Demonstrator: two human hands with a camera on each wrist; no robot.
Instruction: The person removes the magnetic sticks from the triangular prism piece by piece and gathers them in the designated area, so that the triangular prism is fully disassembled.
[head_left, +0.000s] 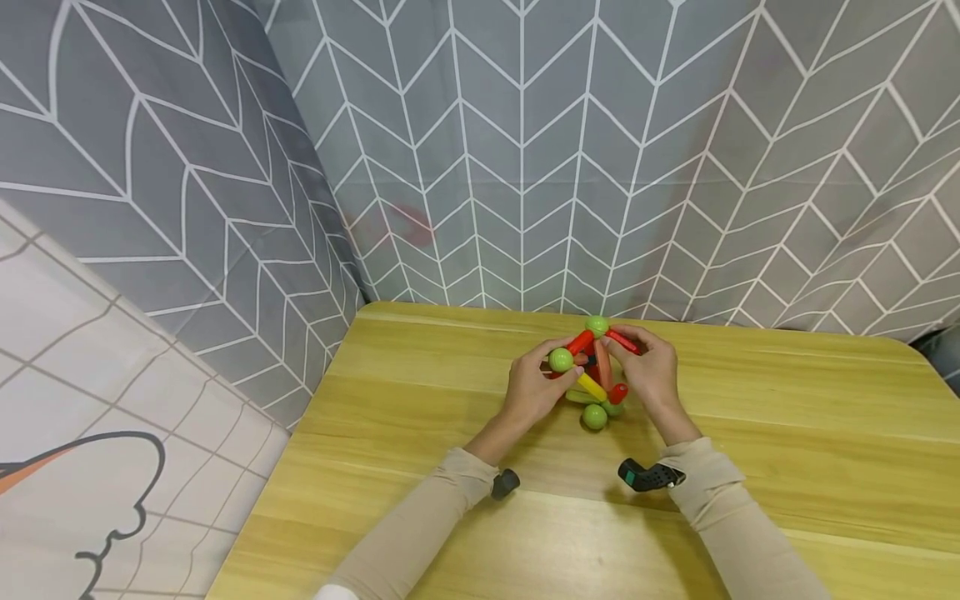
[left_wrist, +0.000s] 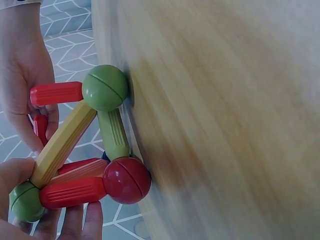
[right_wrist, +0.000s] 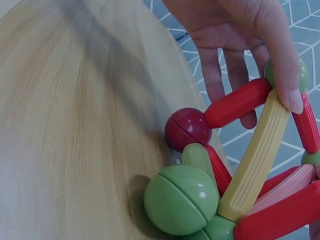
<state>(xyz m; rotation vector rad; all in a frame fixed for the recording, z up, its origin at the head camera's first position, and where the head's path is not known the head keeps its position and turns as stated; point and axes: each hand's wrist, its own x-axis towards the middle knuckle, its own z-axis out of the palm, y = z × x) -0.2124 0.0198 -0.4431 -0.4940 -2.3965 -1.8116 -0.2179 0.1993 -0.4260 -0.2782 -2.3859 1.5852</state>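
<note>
Here, the left hand [head_left: 531,386] pinches a ridged yellow rod [right_wrist: 256,157] — the right hand [head_left: 651,372], a red rod [head_left: 623,341].

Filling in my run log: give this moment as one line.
left hand: grips ball-and-rod frame at green ball; right hand: pinches red rod; surface: wooden table

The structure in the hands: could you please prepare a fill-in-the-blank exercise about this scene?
In the head view, the left hand and right hand hold the structure; the patterned cloth behind has lines coloured ______.
In the left wrist view, the slanting rod between the two green balls is ______.
There, the green rod joins a green ball to a second ball coloured ______.
In the right wrist view, the largest-looking ball is ______.

Missing words: white; yellow; red; green.
</note>
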